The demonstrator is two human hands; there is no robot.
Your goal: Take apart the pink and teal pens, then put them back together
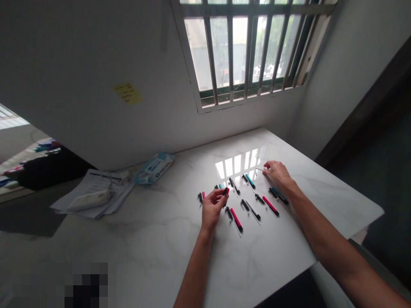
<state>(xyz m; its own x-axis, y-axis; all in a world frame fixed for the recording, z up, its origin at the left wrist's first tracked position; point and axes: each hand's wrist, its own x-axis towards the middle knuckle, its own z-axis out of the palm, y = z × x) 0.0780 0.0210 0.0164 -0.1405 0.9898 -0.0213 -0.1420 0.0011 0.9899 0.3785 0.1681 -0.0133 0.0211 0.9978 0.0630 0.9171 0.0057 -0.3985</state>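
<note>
Hands (212, 208) (278, 173) apart, red-black piece (226, 191) in left, rod (259, 168) in right

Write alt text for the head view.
A person's left hand holds a red-and-black pen piece and the right hand a thin, pale rod over a white marbled table with red, teal, white and black pen parts.

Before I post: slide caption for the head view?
Left hand holds a red-and-black pen part, right hand a thin rod, near pen pieces.
</note>
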